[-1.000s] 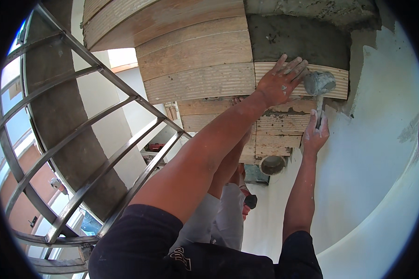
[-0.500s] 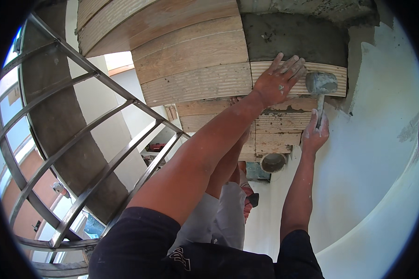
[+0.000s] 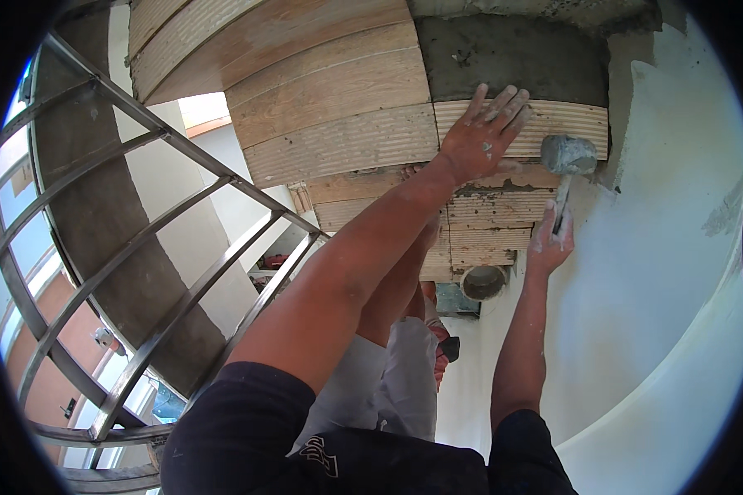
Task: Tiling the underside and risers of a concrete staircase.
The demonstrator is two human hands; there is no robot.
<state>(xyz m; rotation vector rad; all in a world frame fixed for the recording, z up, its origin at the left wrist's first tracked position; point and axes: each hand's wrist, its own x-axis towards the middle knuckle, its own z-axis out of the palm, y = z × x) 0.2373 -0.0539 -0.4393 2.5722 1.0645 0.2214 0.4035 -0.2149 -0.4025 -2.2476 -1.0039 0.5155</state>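
Observation:
My left hand (image 3: pixel 485 136) lies with fingers spread on a ribbed, wood-look stair tile (image 3: pixel 557 129). That tile borders a bed of wet grey mortar (image 3: pixel 512 62) on its far side. My right hand (image 3: pixel 551 242) grips the handle of a mallet (image 3: pixel 569 155) with a grey, mortar-smeared head. The mallet head is over the right part of the tile's near edge; whether it touches the tile I cannot tell. Left of my hand, the neighbouring wood-look tiles (image 3: pixel 338 107) cover the adjoining step. Pale residue marks both hands.
A metal railing (image 3: pixel 161 128) runs down the left side. The white wall (image 3: pixel 636 272) bounds the right. Lower steps with ribbed tiles (image 3: pixel 499 214) drop toward me, and a round container (image 3: pixel 483 283) stands on one, by the wall.
The mallet head has shifted slightly nearer, from over the tile to its near edge, still in my right hand. My left hand remains spread on the tile. The whole view has shifted slightly.

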